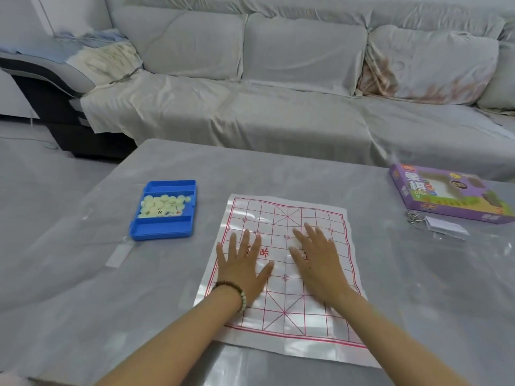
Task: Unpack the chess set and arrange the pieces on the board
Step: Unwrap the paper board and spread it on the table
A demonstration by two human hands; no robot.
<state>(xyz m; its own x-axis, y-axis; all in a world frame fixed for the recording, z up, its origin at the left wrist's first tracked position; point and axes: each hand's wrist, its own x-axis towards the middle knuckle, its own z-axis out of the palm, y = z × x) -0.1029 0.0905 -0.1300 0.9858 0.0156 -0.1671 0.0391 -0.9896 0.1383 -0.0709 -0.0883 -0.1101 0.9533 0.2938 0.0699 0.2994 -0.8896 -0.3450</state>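
Note:
A white plastic sheet board (pixel 289 215) with a red grid lies flat on the grey table. My left hand (pixel 242 267) presses on its left half with fingers straight and spread; a bead bracelet is on that wrist. My right hand (pixel 317 259) lies flat on the board's middle right, fingers straight. To the left of the board stands a blue tray (pixel 164 227) whose middle compartment holds several pale round chess pieces (pixel 163 206). No pieces are on the board.
The purple chess set box (pixel 446 195) lies at the table's far right, with a key ring and small white cards (pixel 443 228) in front of it. A cloth-covered sofa (pixel 278 87) runs behind the table. The table top (pixel 83 288) is under a clear plastic cover.

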